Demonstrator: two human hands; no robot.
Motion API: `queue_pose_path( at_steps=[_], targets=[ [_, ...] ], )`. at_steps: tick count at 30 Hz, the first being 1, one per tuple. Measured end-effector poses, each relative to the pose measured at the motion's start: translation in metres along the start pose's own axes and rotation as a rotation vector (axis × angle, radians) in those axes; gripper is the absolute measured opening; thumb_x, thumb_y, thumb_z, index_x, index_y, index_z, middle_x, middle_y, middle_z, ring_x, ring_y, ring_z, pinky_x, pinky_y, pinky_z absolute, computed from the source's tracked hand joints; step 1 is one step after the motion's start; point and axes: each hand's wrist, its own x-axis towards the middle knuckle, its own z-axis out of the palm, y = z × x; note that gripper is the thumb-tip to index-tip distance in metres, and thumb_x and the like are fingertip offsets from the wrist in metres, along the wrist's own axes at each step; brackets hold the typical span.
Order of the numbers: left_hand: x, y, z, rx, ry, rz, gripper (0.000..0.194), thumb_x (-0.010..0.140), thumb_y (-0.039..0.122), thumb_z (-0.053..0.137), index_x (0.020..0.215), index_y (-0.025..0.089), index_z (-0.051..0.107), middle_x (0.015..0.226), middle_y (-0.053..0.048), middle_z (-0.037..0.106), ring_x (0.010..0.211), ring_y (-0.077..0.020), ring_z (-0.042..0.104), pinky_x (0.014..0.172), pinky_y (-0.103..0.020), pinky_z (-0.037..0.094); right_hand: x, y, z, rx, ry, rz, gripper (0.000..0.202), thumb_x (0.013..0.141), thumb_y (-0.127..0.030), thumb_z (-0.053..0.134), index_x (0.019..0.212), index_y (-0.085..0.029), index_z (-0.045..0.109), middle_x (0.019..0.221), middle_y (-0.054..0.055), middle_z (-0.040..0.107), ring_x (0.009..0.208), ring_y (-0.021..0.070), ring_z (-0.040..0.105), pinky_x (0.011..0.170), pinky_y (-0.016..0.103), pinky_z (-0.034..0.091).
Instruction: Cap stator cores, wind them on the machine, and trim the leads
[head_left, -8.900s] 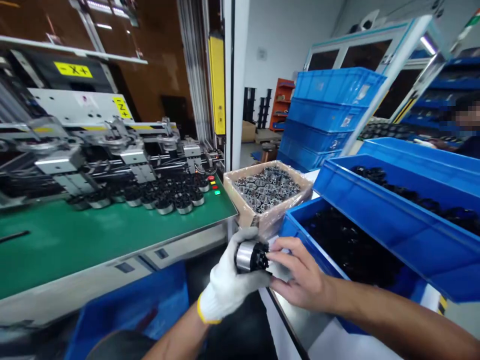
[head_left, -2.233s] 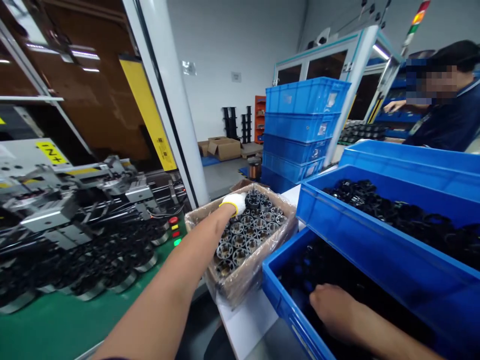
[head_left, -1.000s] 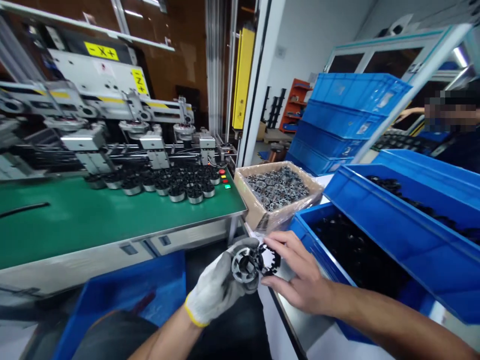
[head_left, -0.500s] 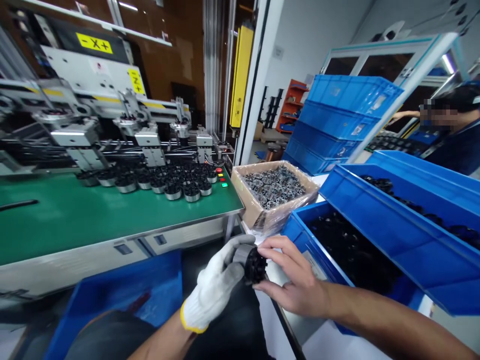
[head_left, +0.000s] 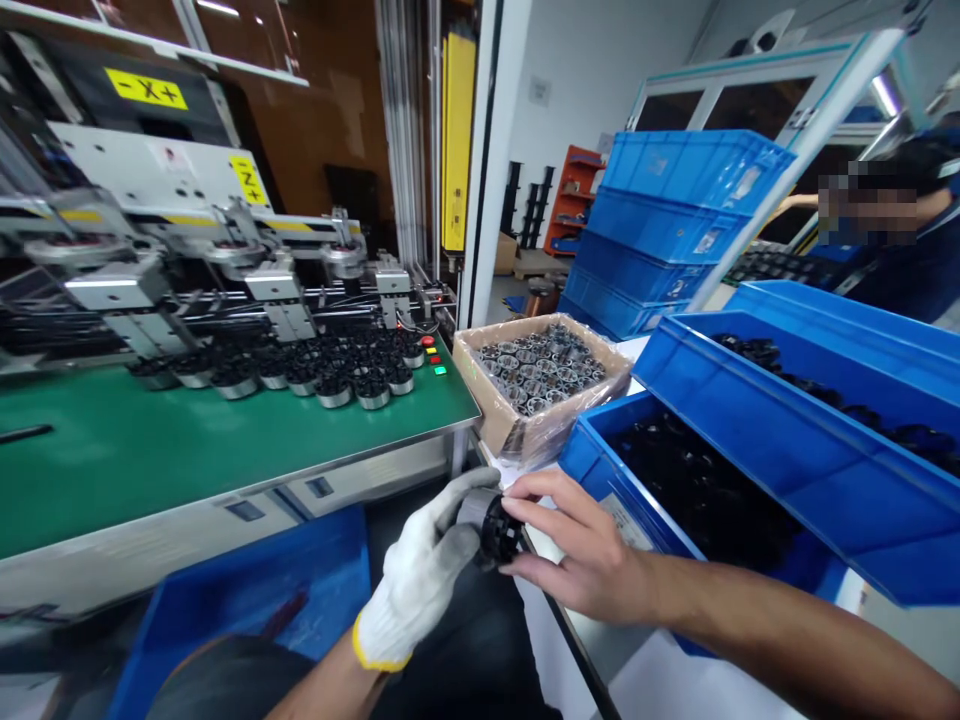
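Observation:
Between both hands is a round part [head_left: 489,526], a grey metal ring with a black slotted piece on its right side. My left hand [head_left: 429,568], in a white glove with a yellow cuff, grips the metal ring between thumb and fingers. The bare fingers and thumb of my right hand [head_left: 574,550] close on the black side. Several similar parts [head_left: 334,388] stand grouped on the green table [head_left: 187,455]. Metal rings [head_left: 544,365] fill a plastic-lined cardboard box [head_left: 517,440] beyond my hands. Black pieces [head_left: 697,480] lie in a blue bin [head_left: 589,455] at the right.
A machine [head_left: 281,295] runs along the back of the table. Another blue bin [head_left: 795,440] overlaps the nearer one. Stacked blue crates [head_left: 675,210] stand behind, and a person [head_left: 900,250] is at the far right. A blue tray [head_left: 217,610] lies below the table edge.
The view has shifted slightly. Both hands and the held part appear a little farther left in the picture, and the part has turned slightly, showing more of its black face.

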Motion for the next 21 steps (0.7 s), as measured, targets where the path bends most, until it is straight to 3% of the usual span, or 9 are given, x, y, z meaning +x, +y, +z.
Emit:
queue_pose_path(
  at_steps=[4,8,14,21],
  targets=[
    [0.003,0.007,0.000,0.030,-0.035,0.070,0.048,0.090,0.040,0.066,0.135,0.025,0.067,0.123,-0.004,0.075,0.121,-0.0272,0.065,0.109,-0.032,0.048,0.000,-0.002,0.000,-0.002,0.019,0.065,0.045,0.090,-0.027,0.076,0.130,-0.015,0.060,0.114,0.015,0.066,0.105,0.0242,0.065,0.090,0.040,0.059],
    [0.004,0.007,-0.001,0.067,-0.034,0.078,0.047,0.090,0.045,0.065,0.134,0.027,0.068,0.128,-0.002,0.073,0.120,-0.0260,0.066,0.107,-0.030,0.050,0.001,0.000,0.000,-0.053,0.021,0.027,0.038,0.090,-0.024,0.075,0.124,-0.014,0.062,0.109,0.015,0.067,0.103,0.0248,0.065,0.087,0.042,0.058],
    [0.001,-0.008,0.004,0.101,0.146,0.024,0.040,0.087,0.046,0.066,0.123,0.029,0.074,0.123,-0.002,0.075,0.126,-0.0298,0.063,0.116,-0.039,0.046,0.000,0.014,0.001,-0.119,0.029,-0.103,0.045,0.086,-0.030,0.080,0.121,-0.010,0.060,0.107,0.017,0.068,0.102,0.0256,0.065,0.087,0.041,0.057],
    [0.014,-0.018,-0.002,0.206,0.139,-0.059,0.067,0.068,0.044,0.080,0.132,0.027,0.068,0.117,-0.005,0.077,0.127,-0.0384,0.062,0.111,-0.046,0.052,-0.008,0.033,0.015,-0.282,-0.046,-0.122,0.044,0.091,-0.045,0.071,0.118,-0.013,0.059,0.107,0.015,0.070,0.100,0.0222,0.065,0.086,0.036,0.057]
  ],
)
